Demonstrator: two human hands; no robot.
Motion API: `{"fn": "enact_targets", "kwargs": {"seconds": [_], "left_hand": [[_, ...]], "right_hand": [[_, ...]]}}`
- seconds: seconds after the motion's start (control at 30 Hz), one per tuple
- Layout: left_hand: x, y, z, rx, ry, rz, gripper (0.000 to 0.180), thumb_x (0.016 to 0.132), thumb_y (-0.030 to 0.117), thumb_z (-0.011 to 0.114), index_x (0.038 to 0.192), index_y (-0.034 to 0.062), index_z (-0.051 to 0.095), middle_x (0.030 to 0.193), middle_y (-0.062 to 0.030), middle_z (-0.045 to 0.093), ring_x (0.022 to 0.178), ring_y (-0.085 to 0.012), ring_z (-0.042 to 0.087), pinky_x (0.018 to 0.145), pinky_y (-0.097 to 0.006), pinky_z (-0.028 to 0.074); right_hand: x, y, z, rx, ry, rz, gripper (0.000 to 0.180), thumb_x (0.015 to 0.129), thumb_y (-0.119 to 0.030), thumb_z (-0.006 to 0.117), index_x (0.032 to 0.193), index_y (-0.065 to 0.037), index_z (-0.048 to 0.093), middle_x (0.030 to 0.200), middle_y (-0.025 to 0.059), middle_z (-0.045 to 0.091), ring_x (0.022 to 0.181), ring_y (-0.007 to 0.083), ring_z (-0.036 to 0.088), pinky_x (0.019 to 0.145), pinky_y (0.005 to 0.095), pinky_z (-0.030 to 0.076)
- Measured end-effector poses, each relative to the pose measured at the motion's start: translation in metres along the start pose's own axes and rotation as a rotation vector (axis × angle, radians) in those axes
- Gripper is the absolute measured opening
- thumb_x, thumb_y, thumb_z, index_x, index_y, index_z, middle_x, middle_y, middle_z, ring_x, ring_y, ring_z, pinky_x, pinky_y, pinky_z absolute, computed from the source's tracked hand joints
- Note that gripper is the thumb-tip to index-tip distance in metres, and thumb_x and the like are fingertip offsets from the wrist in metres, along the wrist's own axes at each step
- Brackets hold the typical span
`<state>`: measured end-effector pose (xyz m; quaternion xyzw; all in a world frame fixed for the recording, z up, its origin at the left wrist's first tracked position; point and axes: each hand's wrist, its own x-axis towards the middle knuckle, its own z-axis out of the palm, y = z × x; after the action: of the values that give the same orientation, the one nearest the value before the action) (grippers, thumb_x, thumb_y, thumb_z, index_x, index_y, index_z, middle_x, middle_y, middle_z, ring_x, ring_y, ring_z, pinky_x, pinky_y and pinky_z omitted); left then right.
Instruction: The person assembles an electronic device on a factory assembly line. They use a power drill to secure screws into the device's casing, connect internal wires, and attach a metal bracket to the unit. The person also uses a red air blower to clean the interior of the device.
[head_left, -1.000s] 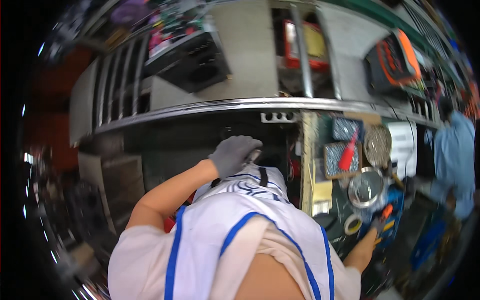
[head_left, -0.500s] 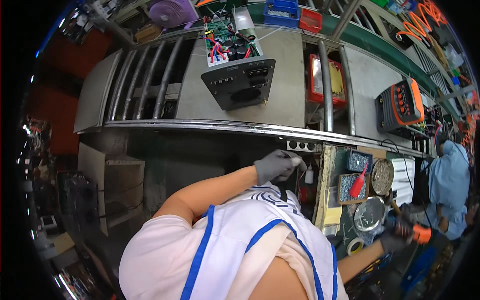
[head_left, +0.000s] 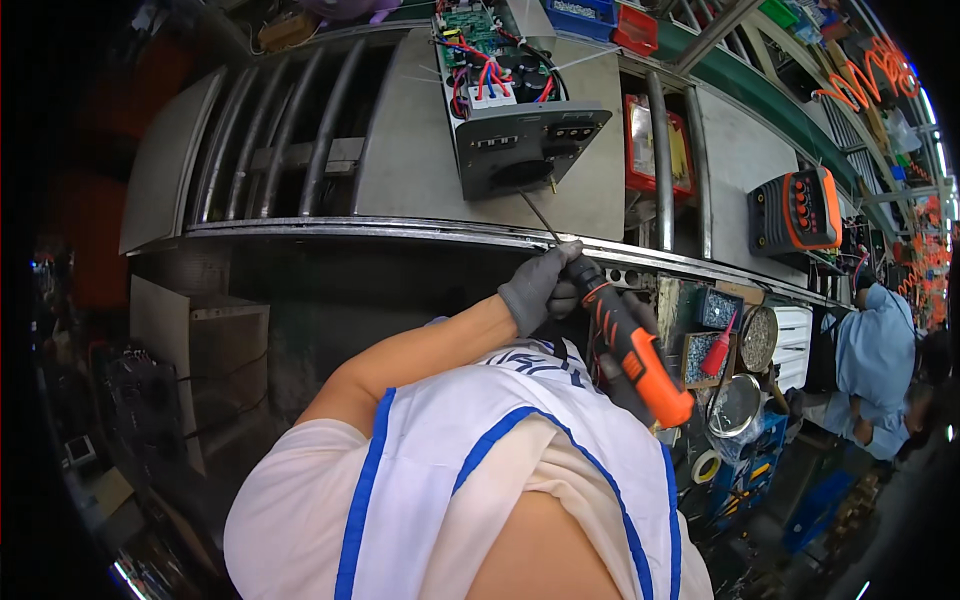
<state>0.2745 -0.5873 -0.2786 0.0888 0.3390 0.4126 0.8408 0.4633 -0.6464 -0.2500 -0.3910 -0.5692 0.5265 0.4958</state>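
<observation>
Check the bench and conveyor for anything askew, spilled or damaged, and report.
Nothing looks clearly spilled or damaged. Only the dark-panelled unit seems off: it sits askew to the conveyor's front rail, and its circuit board and wires are exposed, with no cover over them. That may be normal here.

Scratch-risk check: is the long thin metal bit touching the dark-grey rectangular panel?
Cannot tell. The head view shows the long thin metal bit ending by the lower edge of the dark-grey rectangular panel, but not the depth between them.
</observation>
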Motion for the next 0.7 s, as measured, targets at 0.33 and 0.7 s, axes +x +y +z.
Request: {"fn": "enact_targets", "kwargs": {"seconds": [0.33,0.7], "left_hand": [[0.016,-0.029,0.004,0.625,0.239,0.669,0.035,0.086,0.039,0.055,0.092,0.0042,0.062,0.08,-0.0065,0.063,0.07,-0.0149,0.06,0.06,-0.028,0.048],[0.015,0.02,0.052,0.306,0.375,0.276,0.035,0.085,0.044,0.062,0.083,0.0091,0.062,0.065,0.0001,0.053,0.052,-0.0094,0.047,0.045,-0.025,0.034]], "right_hand": [[-0.06,-0.077,-0.142,-0.811,-0.396,0.239,0.084,0.068,-0.013,0.073,0.14,-0.004,0.031,0.122,0.0171,0.054,0.111,0.0273,0.056,0.088,0.0362,0.047],[0.048,-0.028,-0.052,-0.274,-0.421,0.317,0.091,0.066,-0.008,0.072,0.145,-0.006,0.026,0.107,0.012,0.059,0.091,0.0198,0.06,0.081,0.0302,0.048]]}}
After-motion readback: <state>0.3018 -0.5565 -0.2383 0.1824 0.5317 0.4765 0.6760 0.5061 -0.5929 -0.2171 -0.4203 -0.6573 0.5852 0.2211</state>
